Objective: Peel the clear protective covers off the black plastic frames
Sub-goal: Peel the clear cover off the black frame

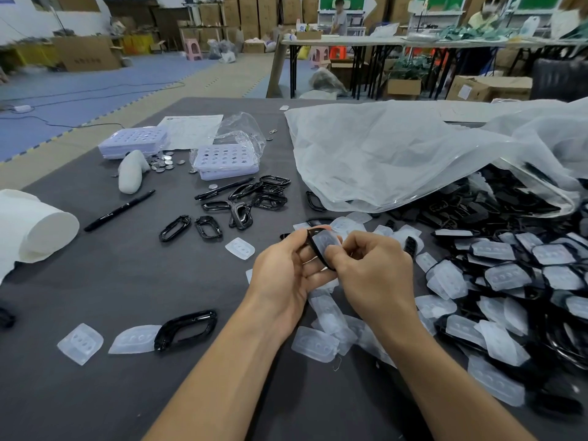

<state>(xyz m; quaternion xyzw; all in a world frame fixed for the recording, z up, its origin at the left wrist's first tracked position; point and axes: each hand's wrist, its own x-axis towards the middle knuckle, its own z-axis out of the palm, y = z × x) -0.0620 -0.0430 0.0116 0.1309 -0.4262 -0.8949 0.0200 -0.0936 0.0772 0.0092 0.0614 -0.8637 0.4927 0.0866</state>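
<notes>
My left hand [286, 268] curls around 1 black frame [318, 254], fingers half closed on its edge. My right hand [372, 268] pinches the clear cover [324, 241] still seated on that frame, thumb against bent fingers. The frame sits between my 2 hands, above the grey table [127, 281]. Farther left lie 2 black pens [119, 211] and 2 lilac trays [227, 160]; a heap of covered frames [509, 281] spreads right.

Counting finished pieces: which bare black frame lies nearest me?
The frame left of your left forearm, one end against a clear cover; other bare frames lie farther back.
</notes>
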